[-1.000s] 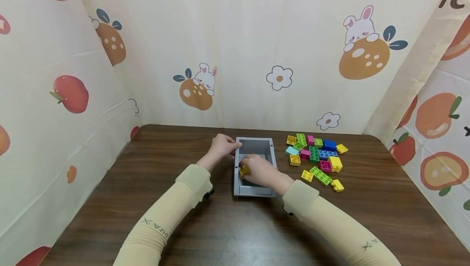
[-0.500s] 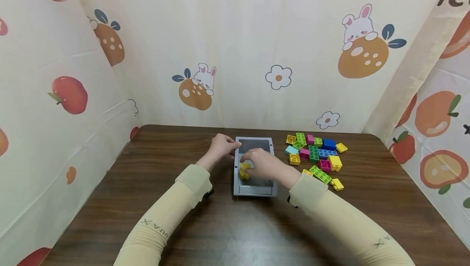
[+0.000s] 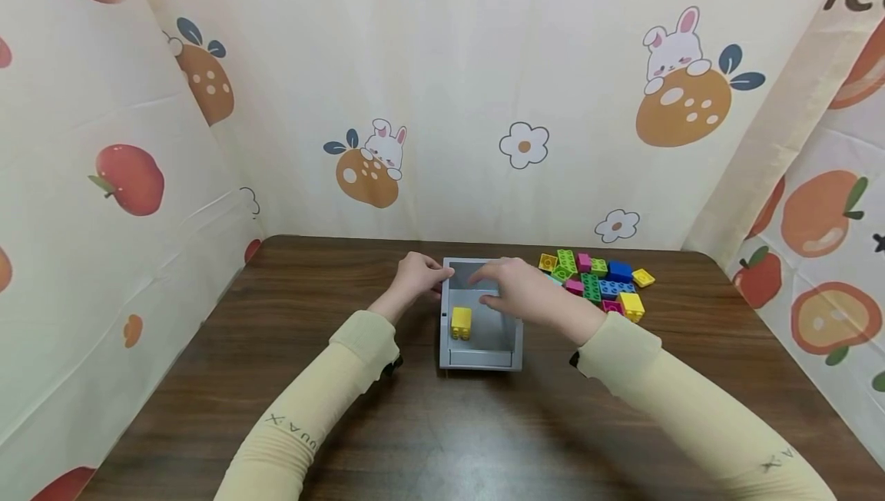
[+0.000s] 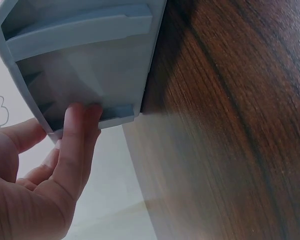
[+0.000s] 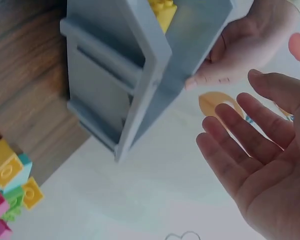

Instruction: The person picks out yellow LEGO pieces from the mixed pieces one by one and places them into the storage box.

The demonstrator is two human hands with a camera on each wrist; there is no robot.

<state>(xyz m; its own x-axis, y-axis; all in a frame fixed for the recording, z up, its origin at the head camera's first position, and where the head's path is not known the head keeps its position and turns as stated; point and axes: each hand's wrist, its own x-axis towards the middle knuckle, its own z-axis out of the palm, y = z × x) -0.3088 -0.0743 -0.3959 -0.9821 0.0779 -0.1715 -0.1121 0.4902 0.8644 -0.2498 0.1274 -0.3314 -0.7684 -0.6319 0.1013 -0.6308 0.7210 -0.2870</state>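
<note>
A grey rectangular box (image 3: 482, 361) stands on the table with a yellow toy brick (image 3: 461, 323) inside, near its left wall. At the box's far left corner my left hand (image 3: 417, 277) grips the rim; in the left wrist view the thumb is at the edge and two fingers (image 4: 76, 130) press the outer side wall. My right hand (image 3: 531, 291) hovers over the box's right side, fingers spread and holding nothing. The right wrist view shows its bare palm (image 5: 270, 185) beside the box, with the yellow brick partly visible inside.
Right of the box lie several loose toy bricks, among them a green one (image 3: 591, 288), a blue one (image 3: 620, 272) and a yellow one (image 3: 631, 306). My right forearm covers some of them. A printed curtain (image 3: 442, 178) hangs behind the brown wooden table (image 3: 332, 278).
My right hand has let go of the yellow brick inside the box, then risen and moved right. My left hand stays at the rim.
</note>
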